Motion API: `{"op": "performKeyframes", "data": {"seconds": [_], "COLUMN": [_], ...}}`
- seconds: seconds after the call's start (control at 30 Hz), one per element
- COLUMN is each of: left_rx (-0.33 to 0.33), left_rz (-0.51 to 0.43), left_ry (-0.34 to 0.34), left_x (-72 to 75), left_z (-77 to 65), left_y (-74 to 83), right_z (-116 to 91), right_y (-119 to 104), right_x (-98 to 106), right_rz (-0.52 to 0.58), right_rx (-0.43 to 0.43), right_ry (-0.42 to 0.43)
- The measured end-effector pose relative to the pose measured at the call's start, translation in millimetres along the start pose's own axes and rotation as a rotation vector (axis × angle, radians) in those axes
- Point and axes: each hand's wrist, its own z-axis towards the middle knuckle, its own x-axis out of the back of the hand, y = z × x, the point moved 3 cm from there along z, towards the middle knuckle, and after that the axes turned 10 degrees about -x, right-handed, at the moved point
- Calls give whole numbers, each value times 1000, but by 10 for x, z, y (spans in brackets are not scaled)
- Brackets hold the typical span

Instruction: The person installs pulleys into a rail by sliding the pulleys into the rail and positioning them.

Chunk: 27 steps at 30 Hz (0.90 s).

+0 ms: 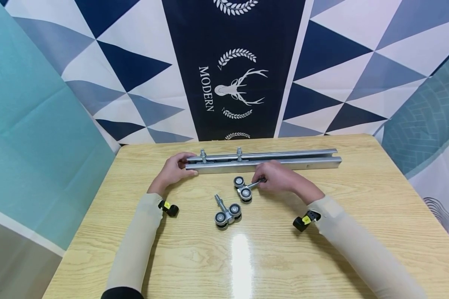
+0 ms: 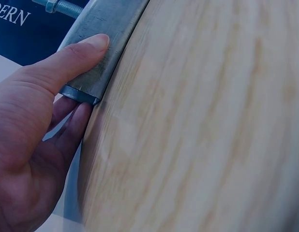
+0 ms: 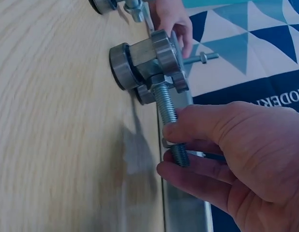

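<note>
A silver metal track (image 1: 224, 167) with an open channel lies along the back of the table. My left hand (image 1: 173, 169) grips its left end, the thumb (image 2: 89, 48) flat on the front face and the fingers around the end. Two upright bolts, a left one (image 1: 203, 155) and a right one (image 1: 239, 153), rise from the channel. In front of the track, my right hand (image 1: 277, 176) pinches the threaded bolt (image 3: 165, 104) of a roller trolley (image 1: 245, 193), its wheels pointing left. Another roller trolley (image 1: 228, 215) rests on the table nearer to me, bolt toward the back left.
The wooden table (image 1: 194, 257) has its back edge just behind the track. A patterned cloth (image 1: 146, 74) with a deer print hangs beyond it. A small black camera (image 1: 172, 209) sits on the left wrist and another camera (image 1: 302, 223) on the right.
</note>
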Motion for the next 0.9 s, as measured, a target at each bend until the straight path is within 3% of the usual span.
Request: {"op": "performKeyframes", "data": {"seconds": [0.33, 0.53, 0.9], "left_rx": [-8, -1, -4], "left_rz": [-13, -10, -1], "left_ry": [2, -4, 1], "left_x": [1, -6, 4], "left_z": [10, 4, 7], "left_y": [-25, -23, -7], "right_z": [-52, -59, -92], "right_y": [86, 12, -204], "right_x": [140, 210, 319], "right_rz": [-96, -135, -127], "right_rx": [45, 75, 37], "right_ry": [11, 26, 32]}}
